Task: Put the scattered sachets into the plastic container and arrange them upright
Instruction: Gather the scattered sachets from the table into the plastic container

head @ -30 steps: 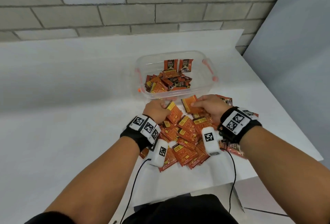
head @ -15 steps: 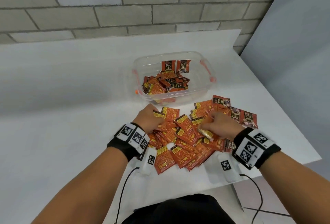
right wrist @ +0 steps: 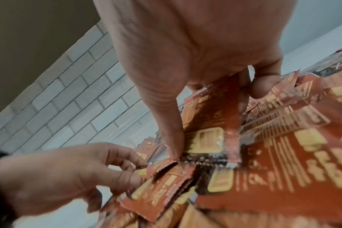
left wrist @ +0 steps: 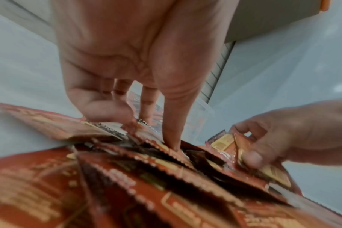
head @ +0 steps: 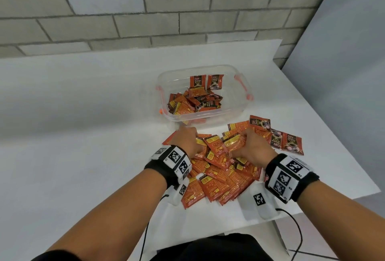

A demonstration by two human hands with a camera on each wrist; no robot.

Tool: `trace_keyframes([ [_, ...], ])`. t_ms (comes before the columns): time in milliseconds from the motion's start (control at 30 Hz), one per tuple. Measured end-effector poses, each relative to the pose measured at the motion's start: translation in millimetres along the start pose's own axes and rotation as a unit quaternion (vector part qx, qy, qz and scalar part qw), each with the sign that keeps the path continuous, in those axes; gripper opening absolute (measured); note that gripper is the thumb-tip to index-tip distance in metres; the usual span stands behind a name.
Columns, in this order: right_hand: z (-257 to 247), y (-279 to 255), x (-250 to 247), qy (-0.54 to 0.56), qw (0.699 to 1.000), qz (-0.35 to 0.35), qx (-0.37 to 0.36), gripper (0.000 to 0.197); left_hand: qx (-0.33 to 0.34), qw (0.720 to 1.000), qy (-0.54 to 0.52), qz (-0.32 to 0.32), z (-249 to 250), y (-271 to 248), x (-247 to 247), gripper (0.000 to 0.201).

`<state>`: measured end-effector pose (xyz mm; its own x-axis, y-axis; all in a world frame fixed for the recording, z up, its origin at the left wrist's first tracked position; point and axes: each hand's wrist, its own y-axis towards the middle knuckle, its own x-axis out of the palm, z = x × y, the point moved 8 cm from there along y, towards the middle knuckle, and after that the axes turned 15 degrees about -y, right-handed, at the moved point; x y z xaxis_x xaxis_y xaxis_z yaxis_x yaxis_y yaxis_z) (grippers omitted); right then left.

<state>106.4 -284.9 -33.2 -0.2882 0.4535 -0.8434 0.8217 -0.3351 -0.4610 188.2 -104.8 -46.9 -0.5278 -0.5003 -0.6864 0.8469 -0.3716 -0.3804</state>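
A heap of red and orange sachets (head: 216, 175) lies on the white table in front of the clear plastic container (head: 231, 113). The container holds several sachets (head: 193, 102); two stand upright against its far wall and the others lie jumbled. My left hand (head: 187, 139) digs into the heap's far left part, its fingers curled round sachets (left wrist: 146, 135). My right hand (head: 250, 146) grips a bunch on the right. In the right wrist view its thumb and fingers (right wrist: 262, 88) pinch an upright sachet (right wrist: 211, 123). Both sets of fingertips are hidden in the head view.
More sachets (head: 277, 138) lie face up to the right of the heap, near the table's right edge (head: 337, 148). The container has orange clips (head: 242, 88) on its sides. A grey brick wall (head: 145, 15) rises behind the table. Bare table stretches to the left.
Both hands have drawn back from the container's near wall into the heap. They have sunk among the sachets and closed on bunches of them.
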Motion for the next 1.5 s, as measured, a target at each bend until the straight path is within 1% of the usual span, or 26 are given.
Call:
trace_keyframes([
  [100,-2,5,-4,0.087,0.996,-0.025,0.003,0.093,0.011,0.999,0.043,0.007,6,2,2,0.052],
  [167,-8,12,-2,0.100,0.994,-0.048,0.003,0.096,0.027,0.998,0.060,0.007,10,5,5,0.058],
  [267,-24,21,9,0.068,0.995,-0.073,0.002,0.094,0.039,0.995,0.086,-0.014,14,8,13,0.067],
  [367,-38,24,16,-0.011,0.998,-0.065,-0.010,0.083,0.023,0.994,0.105,-0.033,12,10,18,0.063],
  [433,-43,25,21,-0.044,0.997,-0.068,-0.016,0.088,0.010,0.995,0.099,-0.032,12,10,19,0.061],
  [500,-45,27,23,-0.041,0.997,-0.069,-0.013,0.093,0.008,0.997,0.077,-0.017,13,10,18,0.062],
  [600,-44,31,21,-0.021,0.998,-0.053,-0.003,0.092,0.019,0.998,0.055,0.015,15,10,16,0.064],
  [700,-42,33,16,0.016,0.999,-0.040,0.010,0.087,0.028,0.998,0.040,0.034,14,11,15,0.070],
  [767,-41,31,12,0.032,0.999,-0.030,0.008,0.083,0.046,0.997,0.040,0.056,15,10,11,0.075],
  [833,-40,30,6,0.037,0.999,-0.013,-0.001,0.082,0.052,0.995,0.034,0.077,15,10,4,0.071],
  [900,-40,27,-1,0.042,0.999,-0.004,-0.019,0.082,0.034,0.996,0.011,0.084,9,8,-3,0.061],
  [933,-39,27,-2,0.059,0.998,-0.004,-0.026,0.080,0.020,0.997,-0.019,0.076,3,8,-5,0.056],
  [967,-37,27,-3,0.079,0.996,-0.016,-0.033,0.078,0.006,0.996,-0.070,0.060,-3,7,-6,0.051],
  [1033,-30,26,-2,0.130,0.990,-0.046,-0.039,0.076,-0.007,0.983,-0.184,0.025,-16,4,-7,0.045],
  [1067,-24,26,-2,0.150,0.986,-0.055,-0.041,0.071,-0.008,0.976,-0.219,0.014,-21,1,-9,0.044],
  [1133,-16,24,-6,0.176,0.981,-0.073,-0.043,0.052,-0.002,0.967,-0.256,-0.002,-30,-6,-14,0.037],
  [1200,-11,21,-9,0.164,0.982,-0.083,-0.052,0.039,0.000,0.961,-0.276,-0.023,-39,-15,-18,0.023],
  [1233,-12,16,-10,0.134,0.985,-0.091,-0.059,0.035,-0.002,0.959,-0.281,-0.037,-43,-19,-17,0.020],
  [1267,-14,13,-8,0.096,0.989,-0.099,-0.059,0.037,-0.005,0.959,-0.278,-0.052,-46,-22,-16,0.021],
  [1300,-15,11,-4,0.050,0.991,-0.108,-0.061,0.048,-0.008,0.962,-0.264,-0.071,-49,-25,-13,0.025],
  [1367,-19,9,6,-0.032,0.990,-0.118,-0.070,0.081,-0.006,0.970,-0.224,-0.097,-50,-30,-5,0.029],
  [1400,-23,8,11,-0.065,0.988,-0.116,-0.079,0.089,-0.006,0.974,-0.206,-0.098,-50,-31,-2,0.031],
  [1433,-26,9,15,-0.091,0.985,-0.113,-0.090,0.091,-0.007,0.977,-0.191,-0.095,-49,-31,0,0.037],
  [1500,-30,12,22,-0.124,0.981,-0.104,-0.104,0.087,-0.004,0.982,-0.165,-0.091,-49,-28,5,0.056],
])
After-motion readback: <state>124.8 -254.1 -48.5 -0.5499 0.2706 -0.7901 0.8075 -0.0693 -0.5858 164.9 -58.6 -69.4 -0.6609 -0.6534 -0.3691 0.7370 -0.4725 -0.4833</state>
